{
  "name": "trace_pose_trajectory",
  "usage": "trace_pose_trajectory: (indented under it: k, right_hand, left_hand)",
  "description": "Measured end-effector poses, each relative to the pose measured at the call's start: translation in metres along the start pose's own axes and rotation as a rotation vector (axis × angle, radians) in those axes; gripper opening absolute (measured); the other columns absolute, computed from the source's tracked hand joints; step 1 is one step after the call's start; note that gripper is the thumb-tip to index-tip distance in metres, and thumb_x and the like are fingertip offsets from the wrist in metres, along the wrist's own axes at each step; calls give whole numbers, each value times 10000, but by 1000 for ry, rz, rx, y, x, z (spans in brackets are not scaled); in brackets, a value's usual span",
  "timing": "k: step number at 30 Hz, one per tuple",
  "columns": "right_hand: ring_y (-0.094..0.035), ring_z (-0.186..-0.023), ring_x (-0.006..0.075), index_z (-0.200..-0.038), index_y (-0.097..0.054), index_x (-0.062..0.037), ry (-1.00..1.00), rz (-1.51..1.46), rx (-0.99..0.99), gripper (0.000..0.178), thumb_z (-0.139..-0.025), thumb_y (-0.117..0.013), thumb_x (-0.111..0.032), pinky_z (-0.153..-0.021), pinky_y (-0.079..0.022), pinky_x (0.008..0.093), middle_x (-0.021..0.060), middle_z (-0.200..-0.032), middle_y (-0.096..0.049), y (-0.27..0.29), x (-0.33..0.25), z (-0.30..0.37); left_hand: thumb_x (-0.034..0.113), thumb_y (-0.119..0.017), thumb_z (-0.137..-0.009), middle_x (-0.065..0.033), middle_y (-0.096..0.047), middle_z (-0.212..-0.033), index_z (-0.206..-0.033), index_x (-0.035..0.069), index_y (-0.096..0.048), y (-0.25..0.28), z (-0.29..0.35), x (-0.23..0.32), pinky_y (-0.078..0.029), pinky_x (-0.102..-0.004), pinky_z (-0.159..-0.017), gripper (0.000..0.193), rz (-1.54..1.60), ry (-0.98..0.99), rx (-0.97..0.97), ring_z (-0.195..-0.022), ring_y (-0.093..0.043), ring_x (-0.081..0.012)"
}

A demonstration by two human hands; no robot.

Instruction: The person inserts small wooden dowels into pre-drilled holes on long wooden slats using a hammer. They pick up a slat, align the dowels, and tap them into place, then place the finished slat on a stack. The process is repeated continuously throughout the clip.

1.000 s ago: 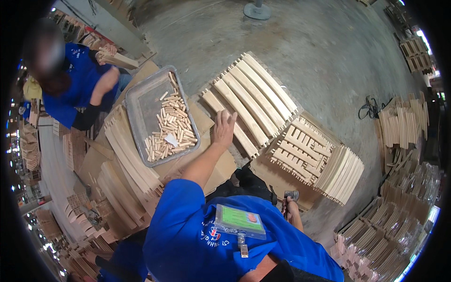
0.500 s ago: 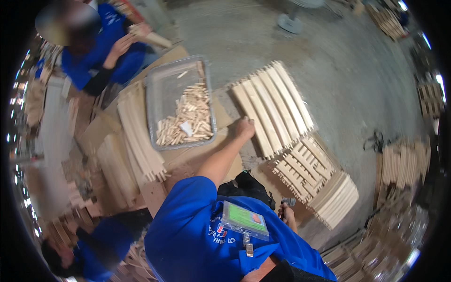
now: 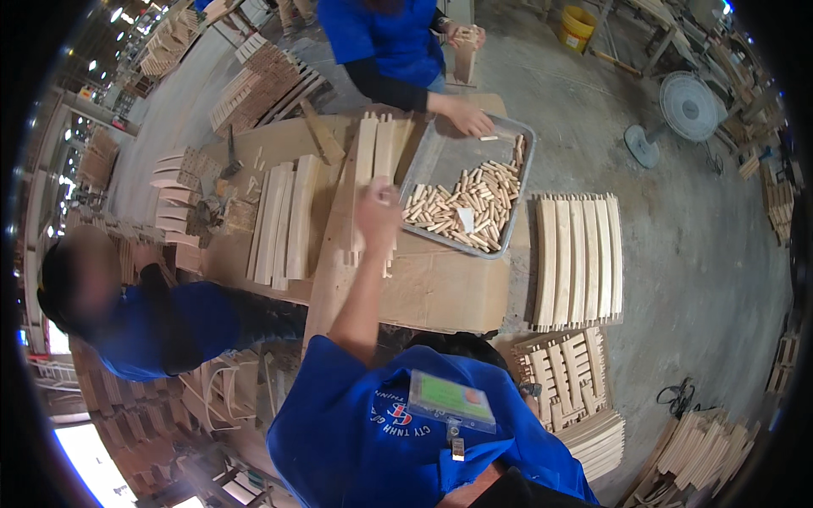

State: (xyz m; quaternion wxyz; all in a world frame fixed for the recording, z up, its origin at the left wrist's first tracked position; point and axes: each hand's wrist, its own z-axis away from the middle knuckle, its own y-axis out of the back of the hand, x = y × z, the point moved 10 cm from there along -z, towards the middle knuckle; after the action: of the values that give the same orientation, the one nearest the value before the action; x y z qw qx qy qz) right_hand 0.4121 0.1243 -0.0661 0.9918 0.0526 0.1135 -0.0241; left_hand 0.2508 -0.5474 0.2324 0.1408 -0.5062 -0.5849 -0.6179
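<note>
My left hand (image 3: pixel 378 218), smeared by motion, is over pale wooden slats (image 3: pixel 366 152) with pegged ends on the table. Its fingers are too blurred to tell whether they grip a slat. Just right of it stands a grey plastic tray (image 3: pixel 518 203) with a heap of short wooden dowels (image 3: pixel 474 199) and a white scrap. A dark grey tool end (image 3: pixel 532 389) shows beside my right side; my right hand itself is hidden behind my blue shirt. More flat slats (image 3: pixel 284 224) lie to the left on the table.
Across the table, a person's hand (image 3: pixel 467 116) reaches into the tray. Another person (image 3: pixel 182 326) works at the left. Stacks of curved slats (image 3: pixel 577 262) and slatted pieces (image 3: pixel 566 372) stand on my right. A fan (image 3: pixel 688 106) and yellow bucket (image 3: pixel 577 27) are farther off.
My left hand has moved left, from the curved slat stack at the right to the slats on the table. The view has turned left. The co-worker's hand is now in the tray.
</note>
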Motion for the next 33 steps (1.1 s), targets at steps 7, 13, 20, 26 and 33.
trace_pose_trajectory:
  k: [7, 13, 20, 26, 33]
  right_hand:
    - [-438, -470, 172, -792, -562, -136, 124, 30, -151, 366, -1091, -527, -344, -431, -333, 344, 3, -577, -439, -43, -9, 13]
    - [-445, -460, 170, -773, -559, -139, 106, 80, -136, 361, -1078, -544, -332, -428, -339, 344, 4, -567, -443, -54, 2, 35]
    - [-449, -454, 168, -781, -559, -136, 87, 88, -40, 347, -1071, -552, -325, -424, -344, 341, 4, -565, -448, -55, 21, 53]
    - [-452, -449, 166, -787, -560, -133, 71, 48, -19, 334, -1064, -559, -320, -420, -348, 340, 4, -564, -452, -66, 40, 56]
    - [-456, -443, 165, -794, -560, -130, 115, 77, 1, 320, -1057, -567, -313, -416, -353, 337, 4, -562, -457, -71, 47, 58]
  left_hand:
    - [189, -747, -766, -191, -736, -1051, -1219, -106, -647, -8, -53, -132, -558, -378, -809, 550, 176, 527, -491, -951, -727, -260]
    - [290, -746, -769, -221, -736, -1216, -1290, -12, -659, 1, -81, -110, -576, -440, -961, 608, -423, 218, -367, -1174, -709, -351]
    - [342, -772, -786, -207, -732, -1253, -1190, 47, -753, -4, -96, -104, -581, -434, -982, 500, -605, 231, -567, -1194, -703, -335]
    - [360, -789, -776, -187, -747, -1223, -1221, 61, -745, 24, -84, -123, -586, -433, -975, 538, -769, 113, -608, -1165, -717, -335]
    - [400, -777, -827, -203, -736, -1234, -1220, 55, -729, 46, -87, -122, -569, -448, -993, 525, -686, 146, -500, -1179, -706, -353]
